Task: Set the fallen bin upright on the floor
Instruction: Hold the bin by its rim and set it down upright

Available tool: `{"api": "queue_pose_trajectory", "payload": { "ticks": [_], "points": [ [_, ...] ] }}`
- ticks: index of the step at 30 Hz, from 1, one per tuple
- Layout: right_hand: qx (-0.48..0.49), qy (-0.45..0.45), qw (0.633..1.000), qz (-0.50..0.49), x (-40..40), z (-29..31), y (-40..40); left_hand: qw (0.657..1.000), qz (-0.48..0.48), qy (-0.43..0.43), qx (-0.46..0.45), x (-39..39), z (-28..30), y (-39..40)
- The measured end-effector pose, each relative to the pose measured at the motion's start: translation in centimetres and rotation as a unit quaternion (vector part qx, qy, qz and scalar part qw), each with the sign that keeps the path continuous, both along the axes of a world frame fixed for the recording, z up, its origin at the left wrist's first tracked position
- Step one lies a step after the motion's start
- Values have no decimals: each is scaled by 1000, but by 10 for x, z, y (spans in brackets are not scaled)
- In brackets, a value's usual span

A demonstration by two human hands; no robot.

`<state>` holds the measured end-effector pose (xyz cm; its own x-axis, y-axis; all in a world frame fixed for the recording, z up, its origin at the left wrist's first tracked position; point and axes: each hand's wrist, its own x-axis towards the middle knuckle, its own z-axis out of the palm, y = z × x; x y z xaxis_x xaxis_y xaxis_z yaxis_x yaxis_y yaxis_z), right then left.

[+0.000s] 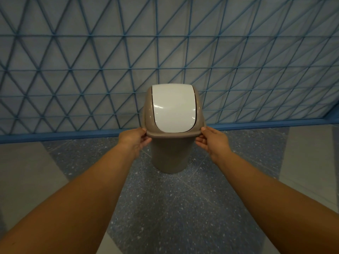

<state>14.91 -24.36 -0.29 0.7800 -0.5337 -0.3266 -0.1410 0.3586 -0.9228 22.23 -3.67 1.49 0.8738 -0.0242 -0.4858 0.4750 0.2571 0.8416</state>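
Note:
A taupe plastic bin (pixel 169 156) with a domed top and a white swing lid (pixel 173 109) stands upright in the middle of the view, its base on the speckled floor. My left hand (pixel 134 141) grips the lid rim on the left side. On the right side of the same rim, my right hand (pixel 213 141) holds on with its fingers curled under the edge. Both arms reach forward from the bottom corners.
A wall (pixel 73 70) with a blue triangular lattice rises just behind the bin, with a blue skirting strip (pixel 64 135) at its foot. The floor (pixel 174 208) is dark speckled stone, with lighter grey bands (pixel 23 171) at left and right.

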Motion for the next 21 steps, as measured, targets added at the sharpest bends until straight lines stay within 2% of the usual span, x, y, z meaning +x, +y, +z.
{"api": "queue_pose_trajectory", "payload": {
  "ticks": [10, 18, 21],
  "points": [
    [-6, 18, 1000, 0, 5, 0, -9, 1000, 13, 8, -27, -10, -1, -4],
    [-25, 28, 999, 11, 1, 3, -8, 1000, 15, 2, -4, -10, 2, -6],
    [-70, 45, 996, 12, 0, 5, -8, 1000, 6, 2, 22, -12, 4, -5]
  ]
}}
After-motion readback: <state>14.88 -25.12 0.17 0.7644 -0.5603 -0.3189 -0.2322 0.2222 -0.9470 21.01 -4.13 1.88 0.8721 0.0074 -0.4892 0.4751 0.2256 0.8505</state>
